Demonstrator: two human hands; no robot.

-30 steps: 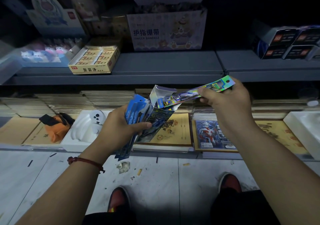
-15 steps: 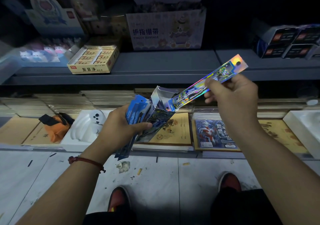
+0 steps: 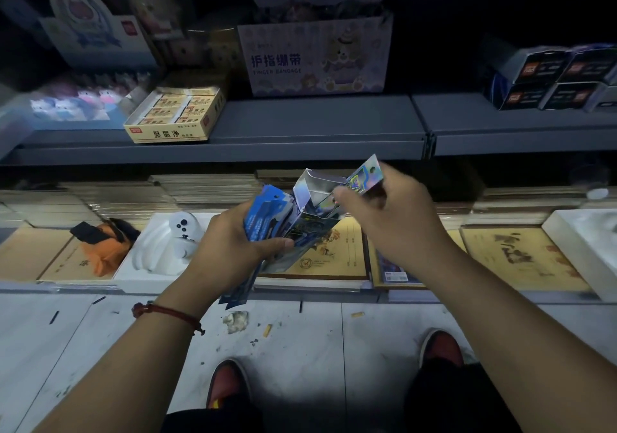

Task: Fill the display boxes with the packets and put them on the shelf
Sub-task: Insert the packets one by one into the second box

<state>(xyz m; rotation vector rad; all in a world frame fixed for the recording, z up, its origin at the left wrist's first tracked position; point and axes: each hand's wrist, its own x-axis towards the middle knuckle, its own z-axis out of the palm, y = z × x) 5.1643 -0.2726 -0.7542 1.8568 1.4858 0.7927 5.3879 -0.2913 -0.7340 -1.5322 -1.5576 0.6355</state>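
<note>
My left hand (image 3: 230, 249) grips a small silver and blue display box (image 3: 312, 209) together with a fan of blue packets (image 3: 263, 222), in front of the lower shelf. The box's top flap stands open. My right hand (image 3: 397, 219) pinches a long holographic packet (image 3: 362, 177) by its upper end. The packet's lower part sits inside the open top of the box, and only its shiny hang-tab end shows above my fingers.
A grey upper shelf (image 3: 317, 122) carries a yellow eraser box (image 3: 175, 115), a finger bandage carton (image 3: 317, 56) and dark boxes (image 3: 551, 78) at right. Below lie notebooks (image 3: 334, 252), a white tray (image 3: 160, 252) and an orange pouch (image 3: 103, 249). My shoes stand on littered floor.
My right hand has come down and left, sliding the holographic packet from held out at a slant into the open box. My left hand has stayed in place.
</note>
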